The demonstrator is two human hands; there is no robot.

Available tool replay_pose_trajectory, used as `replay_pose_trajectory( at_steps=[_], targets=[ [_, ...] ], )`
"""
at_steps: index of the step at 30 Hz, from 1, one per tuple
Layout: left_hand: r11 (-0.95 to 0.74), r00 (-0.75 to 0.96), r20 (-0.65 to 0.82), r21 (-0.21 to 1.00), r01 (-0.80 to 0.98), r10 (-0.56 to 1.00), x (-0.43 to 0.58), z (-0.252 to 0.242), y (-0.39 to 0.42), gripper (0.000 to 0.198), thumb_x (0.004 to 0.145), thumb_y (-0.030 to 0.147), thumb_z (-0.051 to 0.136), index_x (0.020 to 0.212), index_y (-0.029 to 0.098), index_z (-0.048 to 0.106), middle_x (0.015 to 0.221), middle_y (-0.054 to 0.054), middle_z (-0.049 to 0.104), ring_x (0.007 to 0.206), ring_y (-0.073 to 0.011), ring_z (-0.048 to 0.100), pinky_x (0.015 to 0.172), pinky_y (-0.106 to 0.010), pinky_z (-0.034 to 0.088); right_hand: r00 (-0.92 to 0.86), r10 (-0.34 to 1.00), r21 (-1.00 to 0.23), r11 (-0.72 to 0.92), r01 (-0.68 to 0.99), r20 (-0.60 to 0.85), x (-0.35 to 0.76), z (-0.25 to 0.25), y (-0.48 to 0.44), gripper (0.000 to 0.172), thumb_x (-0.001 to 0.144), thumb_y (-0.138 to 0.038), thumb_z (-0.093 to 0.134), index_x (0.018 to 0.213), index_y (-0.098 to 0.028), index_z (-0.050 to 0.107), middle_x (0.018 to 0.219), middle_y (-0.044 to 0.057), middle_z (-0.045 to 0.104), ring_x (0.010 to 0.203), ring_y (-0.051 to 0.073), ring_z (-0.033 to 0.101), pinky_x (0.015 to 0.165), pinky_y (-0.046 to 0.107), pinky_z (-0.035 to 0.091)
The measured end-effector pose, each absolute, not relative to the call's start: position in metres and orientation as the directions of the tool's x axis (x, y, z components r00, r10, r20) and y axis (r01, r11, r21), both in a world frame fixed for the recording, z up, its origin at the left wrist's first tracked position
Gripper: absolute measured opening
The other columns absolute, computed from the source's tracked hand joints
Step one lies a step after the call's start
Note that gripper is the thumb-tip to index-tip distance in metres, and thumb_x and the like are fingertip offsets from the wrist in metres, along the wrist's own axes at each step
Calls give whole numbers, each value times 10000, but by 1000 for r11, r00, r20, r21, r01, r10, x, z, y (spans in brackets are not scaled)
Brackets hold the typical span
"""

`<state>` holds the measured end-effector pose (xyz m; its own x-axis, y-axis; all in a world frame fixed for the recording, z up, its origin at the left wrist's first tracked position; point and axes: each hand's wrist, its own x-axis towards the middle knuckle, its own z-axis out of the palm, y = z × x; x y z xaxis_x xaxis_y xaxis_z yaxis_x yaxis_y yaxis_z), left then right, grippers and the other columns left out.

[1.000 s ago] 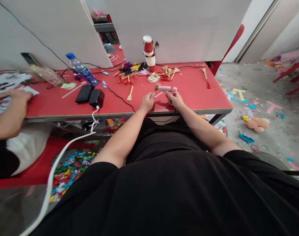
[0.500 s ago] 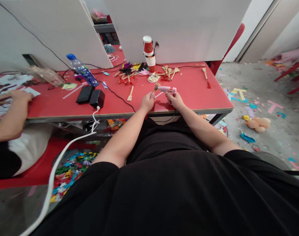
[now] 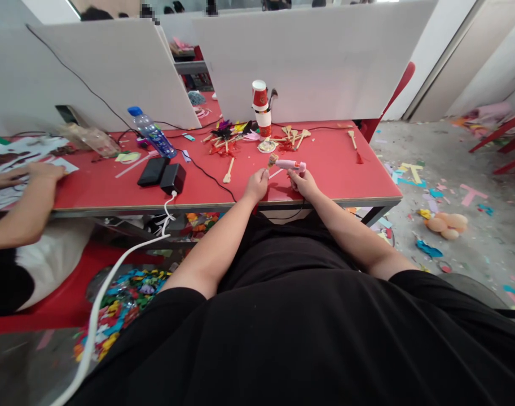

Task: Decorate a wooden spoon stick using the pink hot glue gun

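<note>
Head view: we have our right hand wrapped around the grip of a pink glue gun, fingers closed on it, above the red table near its front edge. Our left hand pinches a small tan piece between its fingertips, right at the gun's nozzle end; we cannot tell whether the 2 touch. Beyond them we see a small round dish beside stacked paper cups, with wooden sticks lying on both sides. Farther left, 1 blue-capped bottle is near a black box, and a co-worker's hand rests by white paper.
</note>
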<state>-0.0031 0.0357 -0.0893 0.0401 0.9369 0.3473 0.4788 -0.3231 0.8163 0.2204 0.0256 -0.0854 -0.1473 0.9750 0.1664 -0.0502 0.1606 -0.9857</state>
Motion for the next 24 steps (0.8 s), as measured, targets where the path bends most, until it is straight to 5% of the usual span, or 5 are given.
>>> replay_pose_trajectory(
  at_steps=[10, 24],
  targets=[
    [-325, 55, 339, 828, 457, 939, -4, -90, 35, 596, 1061, 807, 536, 780, 281, 517, 735, -39, 535, 788, -267, 571, 857, -437, 482, -126, 980, -988, 149, -32, 152, 220, -89, 29, 661, 849, -882, 832, 875, -271, 578, 514, -90, 483, 475, 123, 427, 502, 282, 383],
    [-321, 70, 320, 860, 398, 945, -8, -94, 37, 483, 1158, 590, 536, 805, 260, 534, 724, -1, 539, 737, -210, 559, 818, -400, 528, -247, 949, -978, 168, -123, 194, 223, -88, 24, 802, 759, -1020, 793, 914, -252, 621, 520, -106, 434, 464, 105, 360, 482, 284, 298]
  ],
)
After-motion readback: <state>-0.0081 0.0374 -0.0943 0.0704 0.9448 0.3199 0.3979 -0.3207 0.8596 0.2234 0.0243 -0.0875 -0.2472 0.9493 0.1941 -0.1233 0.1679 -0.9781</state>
